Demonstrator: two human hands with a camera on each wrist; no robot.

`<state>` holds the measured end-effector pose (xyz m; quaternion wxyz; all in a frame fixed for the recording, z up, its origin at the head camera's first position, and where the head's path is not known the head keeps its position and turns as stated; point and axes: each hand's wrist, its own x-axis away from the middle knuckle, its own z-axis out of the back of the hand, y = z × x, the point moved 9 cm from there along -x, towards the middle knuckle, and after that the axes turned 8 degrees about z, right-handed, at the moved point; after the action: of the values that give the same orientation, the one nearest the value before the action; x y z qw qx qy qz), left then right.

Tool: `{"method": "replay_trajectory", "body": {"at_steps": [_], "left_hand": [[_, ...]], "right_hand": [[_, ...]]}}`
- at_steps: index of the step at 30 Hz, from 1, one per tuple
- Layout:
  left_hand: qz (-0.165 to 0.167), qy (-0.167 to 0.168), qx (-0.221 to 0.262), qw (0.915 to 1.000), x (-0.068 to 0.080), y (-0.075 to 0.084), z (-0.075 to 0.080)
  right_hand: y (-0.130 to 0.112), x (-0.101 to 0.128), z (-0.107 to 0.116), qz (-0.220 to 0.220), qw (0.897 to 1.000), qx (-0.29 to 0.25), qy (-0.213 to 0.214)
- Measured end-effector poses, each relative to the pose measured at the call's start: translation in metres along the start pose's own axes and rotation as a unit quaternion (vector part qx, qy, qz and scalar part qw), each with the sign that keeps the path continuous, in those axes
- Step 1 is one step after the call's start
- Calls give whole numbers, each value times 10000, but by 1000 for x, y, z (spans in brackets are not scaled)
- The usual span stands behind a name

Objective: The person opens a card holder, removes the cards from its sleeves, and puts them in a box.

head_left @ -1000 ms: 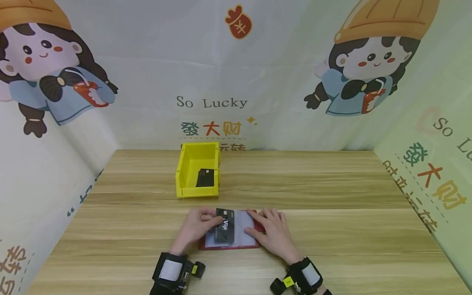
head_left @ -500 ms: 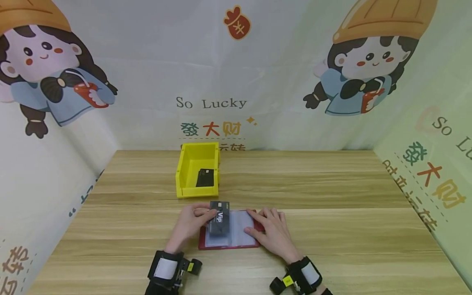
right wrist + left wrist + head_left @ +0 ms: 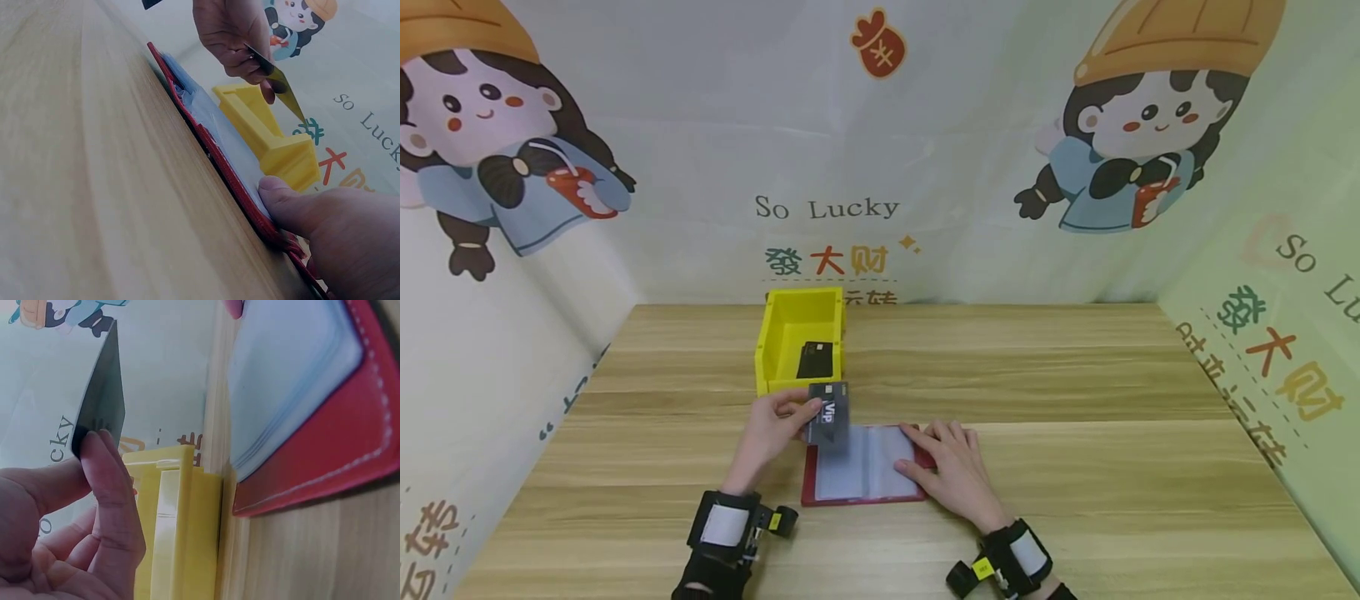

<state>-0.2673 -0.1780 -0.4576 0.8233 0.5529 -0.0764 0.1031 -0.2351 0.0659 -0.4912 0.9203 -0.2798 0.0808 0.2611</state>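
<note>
Between thumb and fingers my left hand (image 3: pixel 775 423) pinches a dark card marked VIP (image 3: pixel 829 417), raised above the far left edge of a card holder. That holder (image 3: pixel 809 487) lies open on the table, with a red cover and clear plastic sleeves (image 3: pixel 842 479). My right hand (image 3: pixel 951 475) rests on the holder's right side, fingers spread and thumb on the sleeves. In the left wrist view the card (image 3: pixel 103 394) shows nearly edge-on, up off the table. The right wrist view shows my right thumb (image 3: pixel 281 197) pressing on the sleeves.
A yellow bin (image 3: pixel 763 358) stands behind the holder, toward the back wall. Dark cards (image 3: pixel 816 360) lie inside it. The wooden table (image 3: pixel 1045 375) runs back to a printed cloth backdrop (image 3: pixel 970 167).
My left hand has lifted the VIP card off the holder's left sleeve and carried it away from me and leftward, toward the yellow bin. The right hand has stayed on the holder.
</note>
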Motion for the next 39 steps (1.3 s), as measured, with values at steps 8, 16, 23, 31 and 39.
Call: {"method": "replay_trajectory", "body": {"at_steps": [8,16,23,31,39], "left_hand": [[-3,336,30,9994,-7,6,14],[-203,782,-157,9966,-12,19,27],[-535,1187,-305,9910,-21,32,36],[-434,1356,-495,9886,-34,37,43],[-490,1693,-660,9821,-44,41,48]], "right_hand": [[0,0,0,31,10000,40,24],[3,0,-3,9,10000,52,22],[2,-1,-2,56,10000,62,39],[2,0,-2,64,9999,102,13],[2,-1,-1,97,9998,121,99]]}}
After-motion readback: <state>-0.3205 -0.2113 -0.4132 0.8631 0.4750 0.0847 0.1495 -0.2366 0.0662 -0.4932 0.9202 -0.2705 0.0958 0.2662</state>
